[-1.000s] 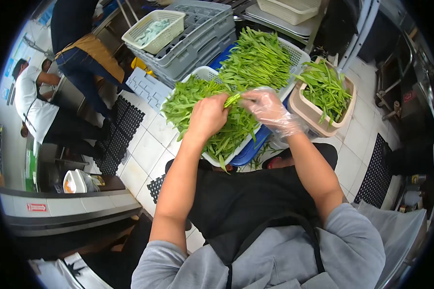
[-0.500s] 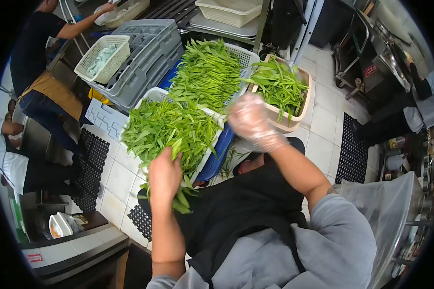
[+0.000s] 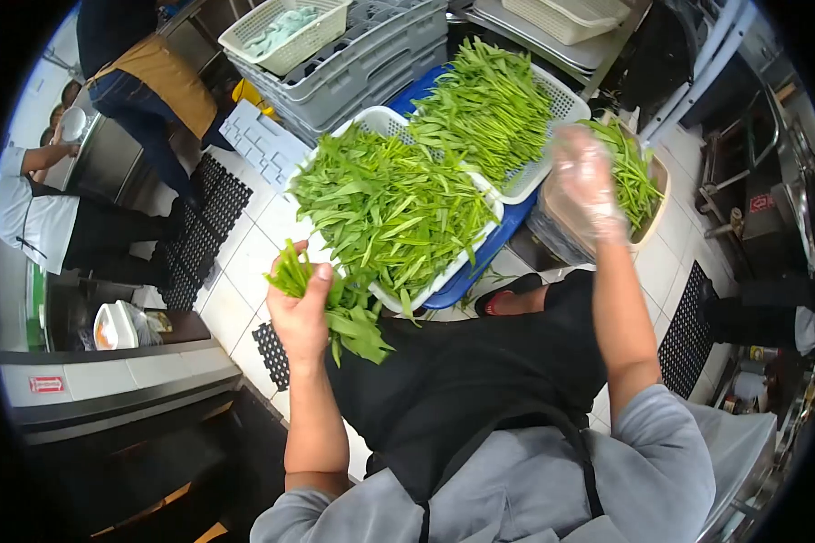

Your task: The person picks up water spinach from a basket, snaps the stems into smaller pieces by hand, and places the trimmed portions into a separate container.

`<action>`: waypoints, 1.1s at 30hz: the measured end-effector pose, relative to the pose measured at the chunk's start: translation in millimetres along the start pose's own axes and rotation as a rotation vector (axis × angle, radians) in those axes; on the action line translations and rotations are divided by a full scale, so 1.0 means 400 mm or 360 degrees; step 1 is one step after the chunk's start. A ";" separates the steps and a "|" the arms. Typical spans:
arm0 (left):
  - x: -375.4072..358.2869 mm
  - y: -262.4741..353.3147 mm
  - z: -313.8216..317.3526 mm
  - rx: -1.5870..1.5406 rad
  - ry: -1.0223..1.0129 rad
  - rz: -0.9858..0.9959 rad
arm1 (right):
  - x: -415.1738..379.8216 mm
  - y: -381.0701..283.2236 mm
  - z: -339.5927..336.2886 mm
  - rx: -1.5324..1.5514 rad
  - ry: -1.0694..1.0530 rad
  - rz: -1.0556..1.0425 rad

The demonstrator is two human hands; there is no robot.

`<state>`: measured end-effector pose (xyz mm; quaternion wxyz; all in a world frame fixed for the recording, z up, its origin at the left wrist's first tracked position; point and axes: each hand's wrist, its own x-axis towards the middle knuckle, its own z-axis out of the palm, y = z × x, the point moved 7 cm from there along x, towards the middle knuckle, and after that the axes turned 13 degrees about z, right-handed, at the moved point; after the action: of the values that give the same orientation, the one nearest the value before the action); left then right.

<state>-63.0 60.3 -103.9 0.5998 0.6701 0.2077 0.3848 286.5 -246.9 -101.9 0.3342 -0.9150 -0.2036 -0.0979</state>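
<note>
My bare left hand (image 3: 301, 312) is closed around a bunch of water spinach (image 3: 358, 328), stems up and leaves hanging over my apron. Just beyond it, loose water spinach (image 3: 394, 208) heaps up in a white basket (image 3: 448, 279). Behind that, a second white perforated basket (image 3: 560, 98) holds stalks (image 3: 489, 118) laid mostly side by side. My right hand (image 3: 585, 176), in a clear plastic glove, is over the left side of a beige bin (image 3: 663, 185) containing more greens (image 3: 636, 172). Motion blurs its fingers, and I see nothing certain in them.
A blue tray (image 3: 480, 262) lies under the baskets. Stacked grey racks (image 3: 371, 68) carry a basket with a cloth (image 3: 285, 32). Two people stand at the left by a steel counter; another person is partly visible at the right. Black mats (image 3: 213, 222) lie on the tiles.
The view has shifted, so the baskets appear farther right and higher. My left hand has come away from the heap with the bunch. My right hand has moved from between the baskets to the bin.
</note>
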 end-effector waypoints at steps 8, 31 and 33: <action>-0.005 -0.018 0.020 0.0018 -0.0072 -0.0097 | -0.066 -0.295 0.484 -0.0270 -0.0962 -0.0509; 0.042 -0.238 0.329 -0.1015 0.0128 -0.0736 | -0.211 -0.255 0.410 0.2529 -0.1123 0.1271; 0.053 -0.256 0.338 -0.1076 0.0210 -0.0691 | -0.238 -0.260 0.428 0.2468 -0.1068 0.1184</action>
<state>72.4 8.8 -194.6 0.8390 0.3497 0.2440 0.3380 162.8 -92.7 -202.1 0.7870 -0.4222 0.0088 0.4499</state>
